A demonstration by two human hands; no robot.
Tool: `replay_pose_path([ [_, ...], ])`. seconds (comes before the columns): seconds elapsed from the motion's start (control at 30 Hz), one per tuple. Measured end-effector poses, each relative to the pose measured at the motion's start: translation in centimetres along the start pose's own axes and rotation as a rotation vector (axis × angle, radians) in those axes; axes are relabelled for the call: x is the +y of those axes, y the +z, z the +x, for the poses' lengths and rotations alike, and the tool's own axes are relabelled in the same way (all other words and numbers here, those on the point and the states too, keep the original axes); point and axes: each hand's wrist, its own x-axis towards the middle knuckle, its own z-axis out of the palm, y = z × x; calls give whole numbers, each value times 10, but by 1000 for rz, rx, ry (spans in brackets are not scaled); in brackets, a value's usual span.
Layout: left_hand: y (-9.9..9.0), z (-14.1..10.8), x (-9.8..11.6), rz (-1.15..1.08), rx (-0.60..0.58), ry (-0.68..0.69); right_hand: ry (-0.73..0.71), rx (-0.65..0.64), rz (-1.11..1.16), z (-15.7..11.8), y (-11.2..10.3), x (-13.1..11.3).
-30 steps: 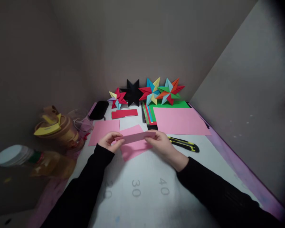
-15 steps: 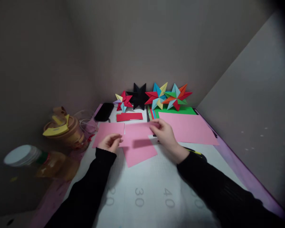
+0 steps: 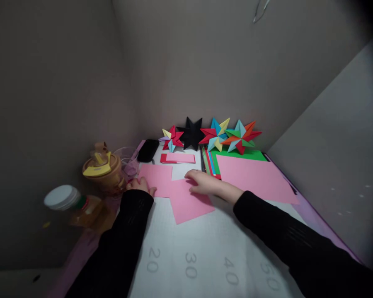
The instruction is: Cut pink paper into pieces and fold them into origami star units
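Two pink paper squares lie on the white mat [image 3: 170,252], which has printed numbers. My left hand [image 3: 141,186] rests on the lower left part of the left pink square [image 3: 157,176], its thumb apart from the fingers. Over the top right part of the nearer pink square [image 3: 191,207] is my right hand [image 3: 202,182], fingers apart and holding nothing; I cannot tell if it touches the paper. Behind the squares, a pink paper strip [image 3: 182,157] lies on red paper strips [image 3: 164,159].
Several folded paper stars, one of them black [image 3: 192,134], lean along the back wall. A large pink sheet [image 3: 257,176] covers part of a green sheet [image 3: 256,155] at right. A black phone-like object [image 3: 148,150], a brown cup [image 3: 107,176] and a white-capped bottle [image 3: 64,197] stand left.
The pink strip has left my right hand and now lies on the red strips. My left hand has come down on the left square. The view has shifted slightly.
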Motion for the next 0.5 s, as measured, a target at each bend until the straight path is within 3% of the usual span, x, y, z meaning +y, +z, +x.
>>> replay_pose_path([
  [0.07,-2,-1,5,10,0,-10,-17,-82,-111,3,6,-7],
  [0.2,-5,-3,9,-25,24,-39,149,-250,-275,24,5,-17],
  [0.27,-7,-2,8,-70,24,-76,167,-322,-277,28,3,-19],
  [0.37,-6,4,2,-183,-13,-103,97,-345,-243,18,-1,-22],
  [0.5,2,10,-5,-279,-21,-21,-6,-319,-121,0,-15,-27],
])
